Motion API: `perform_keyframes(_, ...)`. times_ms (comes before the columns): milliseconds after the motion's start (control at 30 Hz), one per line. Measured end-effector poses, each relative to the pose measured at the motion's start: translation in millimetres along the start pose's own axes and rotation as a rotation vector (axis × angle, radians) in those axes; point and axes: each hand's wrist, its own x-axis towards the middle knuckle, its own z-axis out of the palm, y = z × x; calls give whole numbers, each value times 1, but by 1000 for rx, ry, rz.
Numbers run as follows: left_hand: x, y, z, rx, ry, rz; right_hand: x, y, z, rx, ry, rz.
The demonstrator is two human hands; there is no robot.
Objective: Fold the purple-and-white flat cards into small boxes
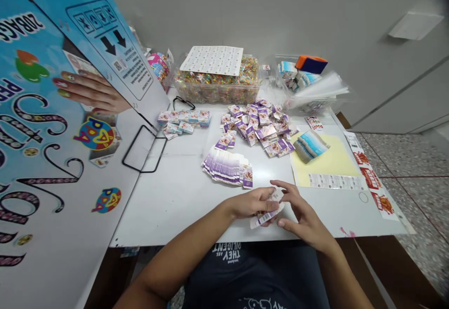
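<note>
In the head view, both hands meet over the near edge of the white table (pixel 182 197), just in front of the fanned row of flat cartons (pixel 227 166). The left hand (pixel 250 202) pinches a small carton (pixel 267 214) between thumb and fingers. The right hand (pixel 303 215) closes on its other end, fingers curled over the top and thumb underneath. The carton looks partly flat, though its exact shape is hard to tell.

Behind the fanned row lies a loose pile of purple boxes (pixel 261 129) that appear made up. Behind and to its left sits a neater row of boxes (pixel 184 121). Judging by this, a good share is formed, while the fanned row remains flat.

Farther behind it stands a clear tub of coloured pieces (pixel 217 87) under a label sheet (pixel 213 60). To its right lies a yellow sheet (pixel 333 161). Well to its left a large printed board (pixel 52 159) leans, with a co-worker's hand (pixel 93 91) resting on it.
</note>
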Motion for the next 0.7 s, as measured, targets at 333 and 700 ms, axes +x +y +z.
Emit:
perform_keyframes(333, 10, -11, 9, 249, 294, 144, 7, 1, 14, -347, 31, -21)
perform_keyframes(700, 24, -29, -9, -311, 363, 121, 2, 5, 32, -501, 275, -100)
